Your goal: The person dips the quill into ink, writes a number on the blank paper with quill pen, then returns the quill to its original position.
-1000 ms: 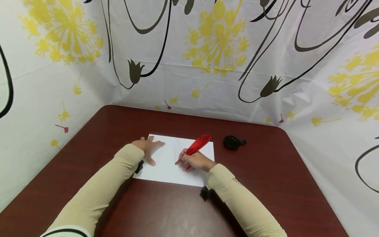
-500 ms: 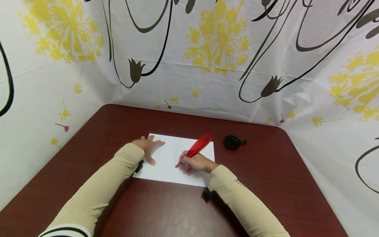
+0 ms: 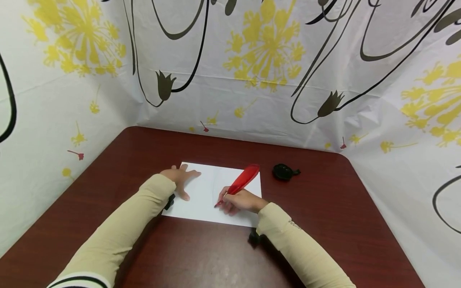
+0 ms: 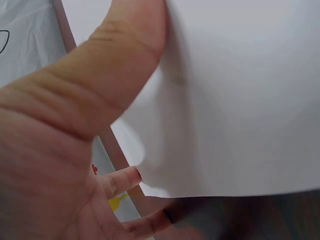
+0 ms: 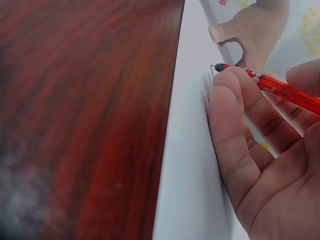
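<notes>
A white sheet of paper (image 3: 198,202) lies on the table, with a faint line running down its middle. My right hand (image 3: 240,201) pinches a red pen (image 3: 246,178) that has a feather-shaped top, and its tip meets the paper near that line. In the right wrist view the pen's (image 5: 285,89) red barrel and dark tip show beside the curled fingers. My left hand (image 3: 180,178) rests on the left part of the sheet, fingers spread. The left wrist view shows this thumb (image 4: 135,40) lying on the paper (image 4: 240,110).
A small black rounded object (image 3: 283,172) with a short stub lies right of the sheet; its kind is unclear. The dark red-brown table (image 3: 201,256) backs onto a white patterned sheet (image 3: 216,80). Black wrist devices sit under both forearms.
My right hand and the pen have slid a little down the sheet, toward its near edge. The left hand stays in place on the paper.
</notes>
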`<state>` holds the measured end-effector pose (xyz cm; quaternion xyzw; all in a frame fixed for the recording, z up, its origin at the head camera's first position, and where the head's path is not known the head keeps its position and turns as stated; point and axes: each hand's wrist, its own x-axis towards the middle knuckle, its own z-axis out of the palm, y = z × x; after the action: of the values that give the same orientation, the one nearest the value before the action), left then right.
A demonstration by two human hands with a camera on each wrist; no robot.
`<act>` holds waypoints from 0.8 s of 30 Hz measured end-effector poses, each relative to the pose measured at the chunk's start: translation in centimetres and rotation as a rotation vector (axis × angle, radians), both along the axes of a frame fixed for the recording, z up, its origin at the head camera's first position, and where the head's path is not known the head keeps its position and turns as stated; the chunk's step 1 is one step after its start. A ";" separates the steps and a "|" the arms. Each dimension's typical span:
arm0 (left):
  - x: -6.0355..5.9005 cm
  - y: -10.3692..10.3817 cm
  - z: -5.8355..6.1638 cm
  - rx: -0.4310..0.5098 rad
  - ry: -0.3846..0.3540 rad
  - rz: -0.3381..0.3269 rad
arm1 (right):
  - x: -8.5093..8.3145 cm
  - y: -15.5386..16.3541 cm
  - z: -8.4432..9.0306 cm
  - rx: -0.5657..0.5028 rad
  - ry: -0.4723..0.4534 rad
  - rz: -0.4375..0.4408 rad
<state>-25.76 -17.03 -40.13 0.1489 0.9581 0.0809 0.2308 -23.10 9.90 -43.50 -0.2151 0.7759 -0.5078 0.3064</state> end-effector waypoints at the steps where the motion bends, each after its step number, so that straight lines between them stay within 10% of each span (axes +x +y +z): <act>1: 0.0 -0.1 -0.1 0.000 -0.001 0.005 | 0.1 0.0 0.0 -0.002 -0.003 0.005; 24: 0.0 -0.1 0.0 0.016 -0.005 -0.002 | 0.5 1.3 0.4 0.032 -0.044 0.097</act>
<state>-25.78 -17.10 -40.09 0.1515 0.9567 0.0886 0.2321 -22.58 11.16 -43.11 -0.2364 0.7656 -0.4845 0.3510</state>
